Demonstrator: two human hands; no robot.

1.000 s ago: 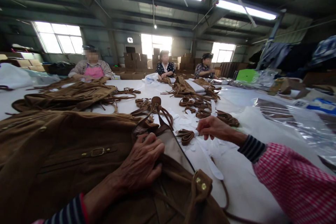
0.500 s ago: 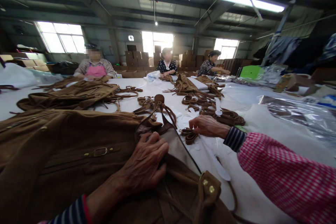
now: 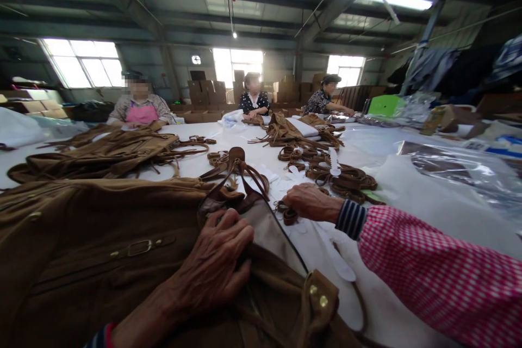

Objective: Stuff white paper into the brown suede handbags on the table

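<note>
A large brown bag (image 3: 93,228) with brass buckles lies across the near left of the white table (image 3: 391,283). My left hand (image 3: 222,253) grips the bag's edge beside its pale lining (image 3: 271,223), fingers curled over the fabric. Beyond it, a brown strap with a rounded tab (image 3: 236,155) stands up from the bag. My right hand (image 3: 308,201) is closed at a small coiled brown strap (image 3: 289,216) right of the bag; its fingertips are partly hidden.
More coiled straps (image 3: 346,179) with white tags lie beyond my right hand. Brown bags (image 3: 101,152) are piled at the back left, others (image 3: 285,128) at the back centre. Clear plastic (image 3: 460,168) covers the right side. Three people sit across the table.
The view has shifted slightly to the right. My right hand has come down over the small coiled strap and covers more of it. My left hand keeps its hold on the bag.
</note>
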